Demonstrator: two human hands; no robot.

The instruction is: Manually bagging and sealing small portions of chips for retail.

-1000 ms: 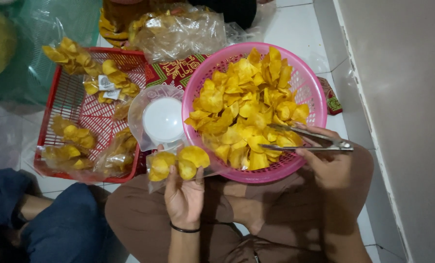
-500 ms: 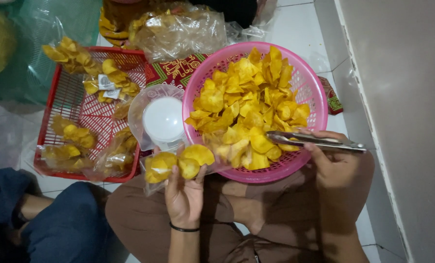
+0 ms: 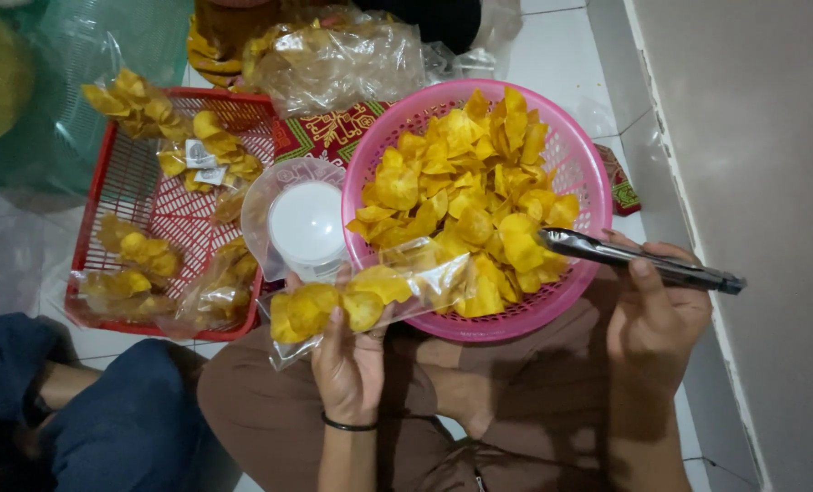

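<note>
My left hand [image 3: 347, 360] holds a clear plastic bag [image 3: 361, 299] partly filled with yellow chips, its open mouth lying over the rim of the pink basket [image 3: 581, 169]. The basket is heaped with yellow chips [image 3: 465, 191]. My right hand [image 3: 654, 305] grips metal tongs [image 3: 639, 260] by their far end. The tong tips rest shut on a chip at the right side of the pile. A small white container [image 3: 306, 223] inside clear plastic sits just above my left hand, beside the basket.
A red mesh tray [image 3: 174, 214] at the left holds several sealed bags of chips. A large clear bag of chips [image 3: 338, 55] lies at the top. A green basket [image 3: 78, 73] stands top left. Another person's knee in dark blue [image 3: 106, 424] is bottom left. A wall runs along the right.
The tongs have lifted from lying flat on the chips and swung right, tips now on a chip at the pile's right. The bag's mouth has moved closer over the basket rim.
</note>
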